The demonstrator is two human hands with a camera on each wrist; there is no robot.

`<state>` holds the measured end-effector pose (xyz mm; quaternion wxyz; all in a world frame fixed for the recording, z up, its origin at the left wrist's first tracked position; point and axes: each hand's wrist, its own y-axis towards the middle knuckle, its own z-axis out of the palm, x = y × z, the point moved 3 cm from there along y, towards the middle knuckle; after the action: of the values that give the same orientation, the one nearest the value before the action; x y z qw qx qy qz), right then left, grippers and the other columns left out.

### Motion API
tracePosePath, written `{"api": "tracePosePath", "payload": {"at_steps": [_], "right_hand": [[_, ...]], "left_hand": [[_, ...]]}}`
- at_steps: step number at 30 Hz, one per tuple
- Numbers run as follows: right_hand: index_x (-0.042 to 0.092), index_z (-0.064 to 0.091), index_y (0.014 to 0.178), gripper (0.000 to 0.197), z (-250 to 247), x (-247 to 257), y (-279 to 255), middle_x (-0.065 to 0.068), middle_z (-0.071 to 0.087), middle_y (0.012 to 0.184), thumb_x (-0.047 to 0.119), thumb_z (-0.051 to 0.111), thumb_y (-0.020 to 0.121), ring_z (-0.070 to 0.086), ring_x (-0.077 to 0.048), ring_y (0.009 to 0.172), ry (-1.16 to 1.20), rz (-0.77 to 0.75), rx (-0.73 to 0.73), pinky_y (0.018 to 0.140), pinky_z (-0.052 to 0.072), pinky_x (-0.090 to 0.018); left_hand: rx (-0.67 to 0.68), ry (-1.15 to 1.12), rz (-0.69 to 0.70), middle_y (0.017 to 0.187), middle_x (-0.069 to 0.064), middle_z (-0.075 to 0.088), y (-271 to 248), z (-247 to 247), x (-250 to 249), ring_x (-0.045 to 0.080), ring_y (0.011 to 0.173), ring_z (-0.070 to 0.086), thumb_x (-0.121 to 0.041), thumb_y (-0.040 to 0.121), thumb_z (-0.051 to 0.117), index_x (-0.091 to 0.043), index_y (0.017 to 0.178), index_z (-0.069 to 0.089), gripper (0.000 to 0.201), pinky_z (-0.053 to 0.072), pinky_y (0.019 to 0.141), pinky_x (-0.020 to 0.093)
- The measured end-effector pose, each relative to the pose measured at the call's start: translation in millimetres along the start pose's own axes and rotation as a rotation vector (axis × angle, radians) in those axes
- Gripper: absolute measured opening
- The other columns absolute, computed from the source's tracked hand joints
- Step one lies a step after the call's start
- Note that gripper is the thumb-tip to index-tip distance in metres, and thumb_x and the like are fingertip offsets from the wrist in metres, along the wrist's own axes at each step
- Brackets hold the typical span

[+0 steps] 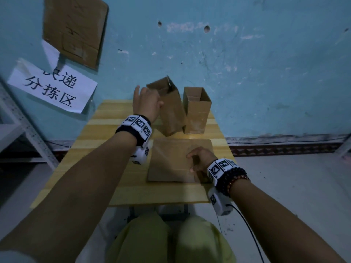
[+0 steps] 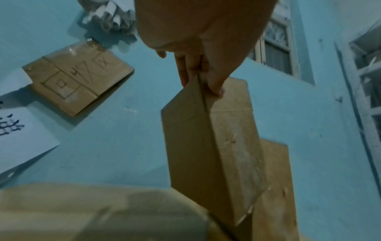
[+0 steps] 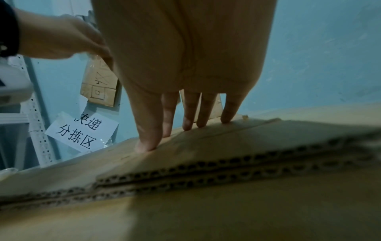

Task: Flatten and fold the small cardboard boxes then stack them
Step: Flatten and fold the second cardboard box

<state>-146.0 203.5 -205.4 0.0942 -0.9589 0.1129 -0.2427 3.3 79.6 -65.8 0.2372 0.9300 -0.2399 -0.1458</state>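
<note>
On the wooden table (image 1: pixel 106 168), my left hand (image 1: pixel 150 101) pinches the top rim of a brown cardboard box (image 1: pixel 171 111), which leans to the left. In the left wrist view the thumb and fingers of the left hand (image 2: pixel 202 83) clamp that box (image 2: pixel 216 146) at its upper corner. A second box (image 1: pixel 196 111) stands upright and open-topped just to its right, apart from both hands. Nearer to me lies a stack of flattened cardboard (image 1: pixel 171 162). My right hand (image 1: pixel 197 158) rests on it, its straight fingertips (image 3: pixel 144 145) pressing the top sheet (image 3: pixel 216 146).
A cardboard sheet (image 1: pixel 74 29) and a white paper sign (image 1: pixel 53 88) hang on the blue wall behind the table. A white metal shelf frame (image 1: pixel 19 120) stands at the left. My knees are under the table's near edge, with tiled floor to the right.
</note>
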Motion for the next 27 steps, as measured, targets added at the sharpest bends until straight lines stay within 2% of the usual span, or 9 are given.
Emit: {"api": "tracePosePath", "payload": {"at_steps": [4, 8, 12, 17, 20, 22, 24, 25, 27], "right_hand": [[0.016, 0.058, 0.124, 0.058, -0.8, -0.7, -0.4, -0.006, 0.047, 0.137, 0.013, 0.079, 0.070, 0.042, -0.023, 0.129, 0.000, -0.012, 0.003, 0.107, 0.034, -0.027], [0.016, 0.058, 0.124, 0.057, -0.8, 0.4, -3.1, -0.006, 0.047, 0.137, 0.014, 0.079, 0.071, 0.042, -0.023, 0.129, -0.010, -0.027, -0.010, 0.106, 0.033, -0.027], [0.015, 0.059, 0.123, 0.056, -2.1, 4.1, -5.1, -0.006, 0.049, 0.136, 0.014, 0.079, 0.071, 0.045, -0.023, 0.128, -0.017, -0.019, -0.010, 0.106, 0.035, -0.028], [0.016, 0.053, 0.127, 0.058, -3.3, 6.6, -8.5, -0.006, 0.045, 0.139, 0.015, 0.076, 0.074, 0.043, -0.024, 0.128, -0.033, 0.021, -0.026, 0.105, 0.037, -0.030], [0.016, 0.046, 0.131, 0.060, -5.2, 4.9, -11.3, -0.008, 0.047, 0.136, 0.020, 0.073, 0.078, 0.047, -0.025, 0.125, 0.028, 0.054, -0.041, 0.102, 0.039, -0.030], [0.016, 0.043, 0.131, 0.058, -7.1, 4.0, -13.5, -0.008, 0.051, 0.133, 0.023, 0.070, 0.081, 0.049, -0.025, 0.122, 0.100, 0.075, -0.042, 0.098, 0.040, -0.029], [0.016, 0.042, 0.132, 0.059, -7.9, 5.0, -15.0, -0.007, 0.052, 0.133, 0.025, 0.069, 0.081, 0.050, -0.025, 0.122, 0.113, 0.091, -0.042, 0.096, 0.040, -0.028], [0.016, 0.042, 0.133, 0.060, -7.1, 5.1, -13.9, -0.007, 0.052, 0.133, 0.025, 0.070, 0.080, 0.050, -0.025, 0.121, 0.111, 0.093, -0.044, 0.096, 0.040, -0.028], [0.015, 0.043, 0.132, 0.061, -5.4, 5.3, -12.3, -0.008, 0.054, 0.131, 0.026, 0.071, 0.079, 0.051, -0.025, 0.120, 0.106, 0.103, -0.054, 0.096, 0.040, -0.029]], "left_hand": [[-0.125, -0.348, -0.090, 0.090, 0.014, 0.057, 4.9, -39.1, 4.2, 0.030, 0.097, 0.053, -0.028, 0.093, 0.050, -0.009, 0.093, 0.052, 0.019, 0.038, 0.088, 0.037], [-0.120, -0.678, -0.290, 0.065, -0.001, 0.035, 1.7, -57.3, 22.0, 0.019, 0.072, 0.041, -0.024, 0.089, 0.055, -0.022, 0.063, 0.033, 0.034, 0.034, 0.069, 0.028], [-0.009, -0.968, -0.463, 0.053, 0.000, 0.039, -25.8, -41.4, 28.4, 0.013, 0.051, 0.039, -0.012, 0.089, 0.057, -0.017, 0.054, 0.037, 0.040, 0.030, 0.050, 0.025], [0.150, -1.117, -0.688, 0.048, 0.007, 0.048, -64.3, 4.2, 39.7, 0.018, 0.052, 0.049, -0.009, 0.089, 0.057, -0.011, 0.054, 0.044, 0.037, 0.039, 0.057, 0.026], [0.221, -1.267, -0.779, 0.039, 0.000, 0.057, -77.6, 10.5, 40.7, 0.018, 0.045, 0.056, -0.007, 0.092, 0.053, -0.008, 0.063, 0.051, 0.029, 0.044, 0.048, 0.021], [0.238, -1.237, -0.725, 0.061, 0.003, 0.065, -80.6, 4.5, 33.9, 0.021, 0.058, 0.059, -0.004, 0.092, 0.052, -0.008, 0.085, 0.053, 0.007, 0.046, 0.045, 0.015], [0.202, -0.986, -0.560, 0.119, 0.014, 0.052, -77.5, -1.9, 30.9, 0.028, 0.099, 0.055, -0.001, 0.088, 0.054, -0.017, 0.124, 0.043, 0.041, 0.052, 0.076, 0.023], [0.176, -0.802, -0.420, 0.138, 0.014, 0.034, -74.5, -5.8, 27.9, 0.029, 0.120, 0.043, 0.002, 0.087, 0.053, -0.023, 0.135, 0.037, 0.056, 0.043, 0.097, 0.029], [0.151, -0.477, -0.118, 0.153, 0.002, 0.021, -69.9, -16.0, 12.8, 0.022, 0.141, 0.019, 0.008, 0.087, 0.046, -0.028, 0.139, 0.039, 0.063, 0.016, 0.115, 0.035]]}}
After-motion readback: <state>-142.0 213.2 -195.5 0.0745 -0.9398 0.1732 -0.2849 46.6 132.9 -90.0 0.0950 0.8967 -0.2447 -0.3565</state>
